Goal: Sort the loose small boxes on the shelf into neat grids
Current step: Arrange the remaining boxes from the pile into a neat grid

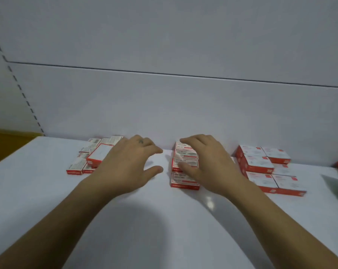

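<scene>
On the white shelf (47, 191), the right hand (208, 164) rests spread on a middle column of boxes (184, 179); left hand (125, 164) hovers open, empty. Squaring edges flush before adding the jumbled left boxes (90, 158) seems wise.

Looks like a shop, at a retail display unit: a white shelf (38, 171) backed by plain white panels (164, 103), with a slotted upright (18, 86) of the adjustable-shelving kind, up and to the left of the hands. Many identical red-and-white small boxes (261, 166) lie beside and between the hands, like stocked stationery goods.
</scene>
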`<act>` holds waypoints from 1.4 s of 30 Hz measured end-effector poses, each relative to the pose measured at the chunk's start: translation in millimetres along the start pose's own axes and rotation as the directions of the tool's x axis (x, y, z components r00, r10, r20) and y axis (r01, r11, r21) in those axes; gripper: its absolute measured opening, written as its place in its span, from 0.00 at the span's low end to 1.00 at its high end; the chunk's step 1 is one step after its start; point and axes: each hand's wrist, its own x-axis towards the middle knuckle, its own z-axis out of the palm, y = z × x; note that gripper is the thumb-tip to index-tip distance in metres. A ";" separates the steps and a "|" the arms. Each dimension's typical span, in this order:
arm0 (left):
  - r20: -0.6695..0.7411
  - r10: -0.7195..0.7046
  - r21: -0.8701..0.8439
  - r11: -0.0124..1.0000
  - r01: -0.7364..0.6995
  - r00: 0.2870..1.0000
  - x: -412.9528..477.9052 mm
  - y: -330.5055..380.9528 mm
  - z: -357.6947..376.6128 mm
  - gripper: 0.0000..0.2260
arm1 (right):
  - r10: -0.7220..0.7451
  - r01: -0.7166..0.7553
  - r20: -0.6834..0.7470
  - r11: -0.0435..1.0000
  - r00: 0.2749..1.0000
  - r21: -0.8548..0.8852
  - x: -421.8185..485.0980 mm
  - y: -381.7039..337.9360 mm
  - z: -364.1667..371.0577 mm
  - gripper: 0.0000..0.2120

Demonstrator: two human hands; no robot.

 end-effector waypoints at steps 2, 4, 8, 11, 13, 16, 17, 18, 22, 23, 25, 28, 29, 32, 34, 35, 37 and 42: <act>-0.019 -0.048 0.025 0.999 0.049 0.999 -6.9 -17.4 -4.3 0.21 | -0.059 0.060 0.024 0.998 0.998 -0.019 17.9 -13.8 3.7 0.28; -0.042 -0.124 0.056 0.990 0.126 0.991 -14.6 -34.8 -8.7 0.22 | -0.107 0.108 0.055 0.994 0.993 -0.016 36.2 -30.7 8.9 0.29; -0.044 -0.321 0.055 0.945 0.323 0.946 -36.1 -75.0 -18.3 0.27 | -0.201 0.202 0.102 0.979 0.974 0.000 70.4 -70.3 23.3 0.28; -0.002 -0.435 0.055 0.899 0.434 0.900 -57.7 -108.9 -27.7 0.28 | -0.234 0.231 0.164 0.972 0.958 0.033 94.2 -99.8 37.5 0.26; 0.035 -0.491 0.085 0.869 0.487 0.870 -71.2 -127.1 -31.0 0.28 | -0.237 0.229 0.208 0.971 0.949 0.060 107.1 -117.5 47.8 0.24; 0.058 -0.523 0.091 0.851 0.517 0.850 -85.5 -145.2 -30.3 0.29 | -0.264 0.259 0.268 0.964 0.927 0.055 124.2 -141.9 63.3 0.26; 0.056 -0.519 0.084 0.854 0.514 0.853 -89.2 -149.1 -29.6 0.29 | -0.274 0.274 0.285 0.961 0.918 0.043 129.3 -149.8 67.7 0.27; 0.049 -0.511 0.080 0.858 0.507 0.858 -92.2 -152.9 -29.1 0.29 | -0.283 0.289 0.302 0.957 0.910 0.028 134.2 -157.3 72.1 0.27; 0.046 -0.494 0.071 0.868 0.491 0.868 -96.5 -166.5 -28.5 0.29 | -0.285 0.317 0.351 0.948 0.892 -0.036 149.6 -177.7 84.9 0.29; 0.056 -0.490 0.070 0.871 0.486 0.870 -95.7 -168.8 -28.7 0.29 | -0.278 0.320 0.365 0.945 0.888 -0.060 152.2 -180.0 86.8 0.29; 0.083 -0.473 0.057 0.881 0.470 0.877 -93.2 -172.4 -28.6 0.29 | -0.263 0.325 0.394 0.941 0.881 -0.098 155.7 -183.6 89.2 0.30; 0.138 -0.451 0.025 0.892 0.452 0.882 -89.7 -179.1 -26.9 0.28 | -0.263 0.343 0.417 0.930 0.870 -0.131 156.0 -190.4 93.2 0.33; 0.158 -0.449 0.006 0.891 0.454 0.879 -88.8 -181.9 -27.3 0.27 | -0.268 0.358 0.432 0.923 0.861 -0.142 155.2 -193.2 95.1 0.34; 0.200 -0.445 -0.007 0.890 0.455 0.873 -85.5 -191.4 -30.2 0.26 | -0.268 0.401 0.480 0.894 0.835 -0.199 152.3 -200.1 101.6 0.35; 0.219 -0.448 -0.003 0.888 0.459 0.867 -83.8 -195.4 -31.5 0.26 | -0.250 0.409 0.500 0.880 0.829 -0.240 151.8 -204.3 105.6 0.34; 0.220 -0.447 -0.004 0.888 0.459 0.867 -83.3 -196.4 -31.6 0.26 | -0.245 0.412 0.504 0.876 0.828 -0.251 152.0 -206.2 106.6 0.33; 0.217 -0.434 -0.007 0.895 0.447 0.874 -83.6 -196.6 -30.7 0.27 | -0.245 0.409 0.504 0.879 0.828 -0.245 153.4 -208.0 104.4 0.33; 0.211 -0.356 -0.020 0.930 0.368 0.910 -81.8 -188.8 -28.2 0.28 | -0.182 0.327 0.495 0.918 0.849 -0.224 154.6 -188.0 70.7 0.42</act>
